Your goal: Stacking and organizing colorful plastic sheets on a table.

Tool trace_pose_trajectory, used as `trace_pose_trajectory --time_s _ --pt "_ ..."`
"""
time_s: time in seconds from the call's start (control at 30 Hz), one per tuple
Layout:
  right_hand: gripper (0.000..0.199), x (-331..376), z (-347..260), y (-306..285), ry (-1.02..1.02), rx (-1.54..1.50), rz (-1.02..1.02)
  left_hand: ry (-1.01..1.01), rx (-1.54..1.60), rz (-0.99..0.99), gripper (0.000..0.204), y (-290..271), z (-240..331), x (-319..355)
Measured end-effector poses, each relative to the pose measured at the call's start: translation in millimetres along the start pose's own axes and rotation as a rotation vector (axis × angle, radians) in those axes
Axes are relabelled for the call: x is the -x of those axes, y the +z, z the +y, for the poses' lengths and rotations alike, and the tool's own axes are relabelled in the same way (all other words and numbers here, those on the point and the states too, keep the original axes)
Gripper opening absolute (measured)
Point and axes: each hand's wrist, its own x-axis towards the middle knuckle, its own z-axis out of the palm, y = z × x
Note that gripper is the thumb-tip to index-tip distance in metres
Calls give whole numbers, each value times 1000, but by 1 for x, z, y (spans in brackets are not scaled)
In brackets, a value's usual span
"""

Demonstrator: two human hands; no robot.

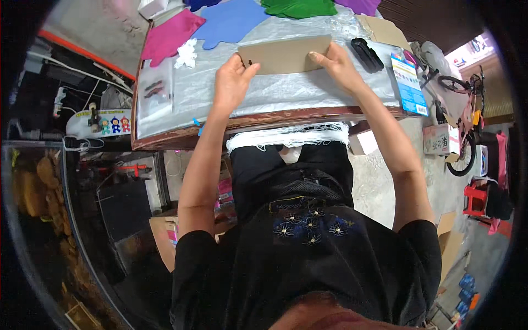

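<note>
Holding brown cardboard (285,56), left hand (231,81) pinching one end, right hand (341,67) pinching the other

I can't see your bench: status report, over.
Left hand, right hand: gripping opposite ends. Brown card: spans between them. Black object: right of card, apart from it.

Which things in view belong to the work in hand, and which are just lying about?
Seemingly in the job:
brown cardboard piece, held by left hand and right hand
table beneath

Apparently just lying about:
blue package
bicycle
red stool
</note>
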Motion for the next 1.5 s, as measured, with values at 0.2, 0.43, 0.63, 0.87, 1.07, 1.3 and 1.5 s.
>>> trace_pose_trajectory --time_s 0.2,0.43,0.63,0.87,1.07,1.3,1.5 --pt "40 -1 9 0 -8 71 34 -9 -180 32 20 7 12 2" --pt "30 -37 -22 -39 193 17 -242 -296 281 110 30 20 49 28" --pt "20 -104 -36 -61 229 312 -614 -411 -364 -570 52 -16 76 -22" --pt "17 -147 -17 -14 334 732 -843 -17 -507 -420 51 -7 2 -112" --pt "12 -138 -2 -13 127 764 -722 -63 -732 -646 37 -7 -9 -127" --pt "22 -143 9 -21 73 709 -712 61 -931 -656 27 7 12 -128" --pt "14 -114 16 -12 -279 973 -505 540 -1052 -473 15 16 1 -98"
